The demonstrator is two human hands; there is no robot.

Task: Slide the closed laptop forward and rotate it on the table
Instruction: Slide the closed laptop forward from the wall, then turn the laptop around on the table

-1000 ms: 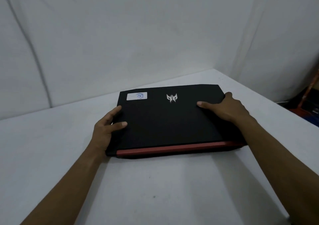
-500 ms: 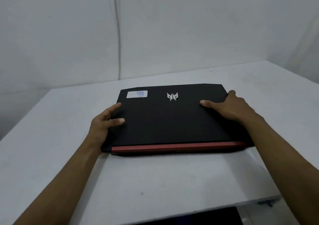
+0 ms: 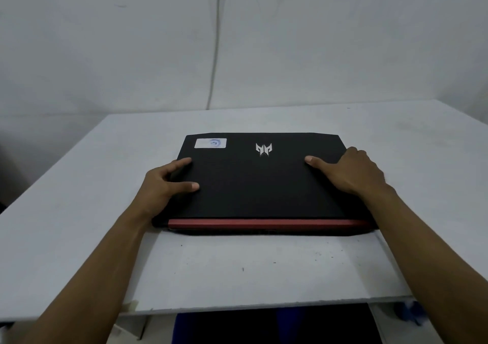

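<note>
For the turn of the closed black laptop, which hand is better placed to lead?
Probably the right hand: it wraps the far right edge of the closed black laptop with the red hinge strip, near a corner, giving leverage. The left hand grips mid-way along the left edge, better as pivot.

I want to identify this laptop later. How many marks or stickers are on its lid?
2. A white sticker sits in the far left corner of the laptop lid, and a silver logo sits near the middle of the far edge. The hands may hide more.
</note>
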